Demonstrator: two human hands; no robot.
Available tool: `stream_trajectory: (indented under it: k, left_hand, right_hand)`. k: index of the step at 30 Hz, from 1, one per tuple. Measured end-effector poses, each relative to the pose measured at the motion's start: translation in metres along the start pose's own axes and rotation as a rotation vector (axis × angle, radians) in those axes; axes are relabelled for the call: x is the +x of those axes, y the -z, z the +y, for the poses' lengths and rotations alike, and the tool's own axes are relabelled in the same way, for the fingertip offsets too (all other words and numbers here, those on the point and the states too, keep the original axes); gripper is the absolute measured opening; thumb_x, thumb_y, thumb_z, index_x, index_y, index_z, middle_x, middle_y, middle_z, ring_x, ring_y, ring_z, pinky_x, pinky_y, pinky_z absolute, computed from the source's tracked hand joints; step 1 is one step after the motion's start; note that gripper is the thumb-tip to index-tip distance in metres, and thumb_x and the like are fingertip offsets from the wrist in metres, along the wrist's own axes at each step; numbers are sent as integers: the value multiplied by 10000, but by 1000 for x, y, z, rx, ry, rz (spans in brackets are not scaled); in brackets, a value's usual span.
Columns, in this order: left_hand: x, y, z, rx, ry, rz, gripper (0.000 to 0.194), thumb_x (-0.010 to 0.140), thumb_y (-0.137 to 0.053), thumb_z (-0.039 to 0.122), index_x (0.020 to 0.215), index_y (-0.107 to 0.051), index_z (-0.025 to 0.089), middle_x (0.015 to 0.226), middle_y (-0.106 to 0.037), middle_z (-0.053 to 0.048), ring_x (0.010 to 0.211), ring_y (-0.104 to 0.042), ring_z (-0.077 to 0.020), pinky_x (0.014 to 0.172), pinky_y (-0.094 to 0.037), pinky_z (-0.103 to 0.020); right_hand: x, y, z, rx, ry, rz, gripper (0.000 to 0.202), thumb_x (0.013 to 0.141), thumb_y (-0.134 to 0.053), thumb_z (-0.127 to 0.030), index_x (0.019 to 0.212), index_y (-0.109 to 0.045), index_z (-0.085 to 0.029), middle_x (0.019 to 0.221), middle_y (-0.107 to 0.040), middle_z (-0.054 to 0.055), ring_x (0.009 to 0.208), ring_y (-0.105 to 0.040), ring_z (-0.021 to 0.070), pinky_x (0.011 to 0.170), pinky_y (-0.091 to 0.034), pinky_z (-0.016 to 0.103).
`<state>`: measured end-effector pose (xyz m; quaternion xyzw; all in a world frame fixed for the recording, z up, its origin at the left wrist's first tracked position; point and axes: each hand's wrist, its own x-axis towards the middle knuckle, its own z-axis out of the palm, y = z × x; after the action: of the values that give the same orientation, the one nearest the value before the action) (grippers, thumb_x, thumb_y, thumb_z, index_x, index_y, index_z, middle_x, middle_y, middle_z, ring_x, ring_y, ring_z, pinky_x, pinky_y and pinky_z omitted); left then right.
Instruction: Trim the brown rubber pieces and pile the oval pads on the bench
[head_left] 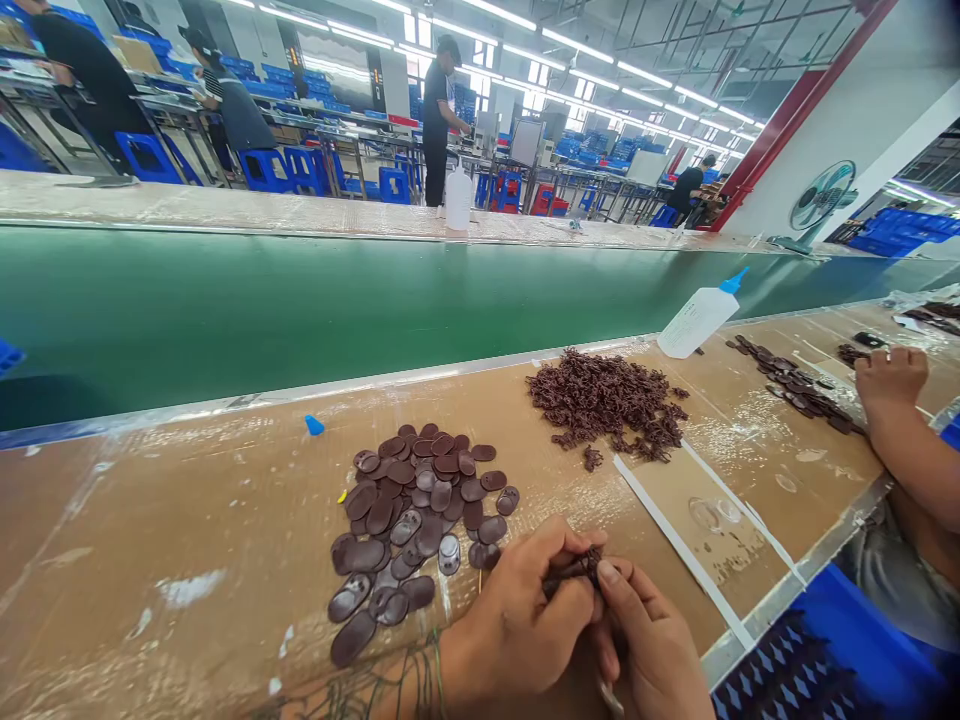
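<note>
My left hand (517,620) and my right hand (649,635) meet near the table's front edge, fingers pinched together. Between their fingertips is a small dark brown piece (589,563), partly hidden, with a branching shape at its top; both hands touch it. Left of my hands lies a spread pile of flat brown oval pieces (427,490), some of them shiny. Beyond my hands sits a heap of small branching brown pieces (607,395), with one loose piece (592,458) at its near side.
A white bottle with a blue tip (697,322) leans behind the heap. White strips (682,550) lie to the right. Another person's hand (891,375) rests by more brown pieces (795,380). A green belt (300,310) runs behind; a blue cap (314,425) lies at left.
</note>
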<state>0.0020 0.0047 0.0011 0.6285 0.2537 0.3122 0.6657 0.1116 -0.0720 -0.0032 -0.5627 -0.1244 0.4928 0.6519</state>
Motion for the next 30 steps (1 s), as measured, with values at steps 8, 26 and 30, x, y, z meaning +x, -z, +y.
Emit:
stream_trajectory:
  k: [8, 26, 30]
  left_hand:
    - [1, 0, 1, -5, -14, 7, 103, 837, -540, 111, 880, -561, 201, 934, -761, -55, 1105, -681, -253, 1022, -501, -374]
    - [0, -1, 0, 49, -21, 15, 103, 865, -516, 135, 940, -562, 187, 1155, -738, -102, 1041, -703, -229, 990, -515, -363]
    - [-1, -1, -1, 52, -13, 18, 121, 865, -512, 135, 957, -566, 191, 1155, -738, -91, 1029, -713, -224, 967, -524, -346]
  right_hand:
    - [-1, -1, -1, 17, -20, 18, 412, 708, -870, -523, 675, -665, -167, 357, -481, -49, 303, -386, 32, 373, -286, 129]
    - [0, -1, -1, 9, -4, -1, 383, 722, -862, -513, 701, -677, -179, 362, -491, -49, 315, -397, 37, 379, -299, 144]
    - [-1, -2, -2, 15, -9, 12, 394, 703, -876, -514, 693, -670, -179, 363, -494, -49, 309, -401, 39, 374, -305, 140]
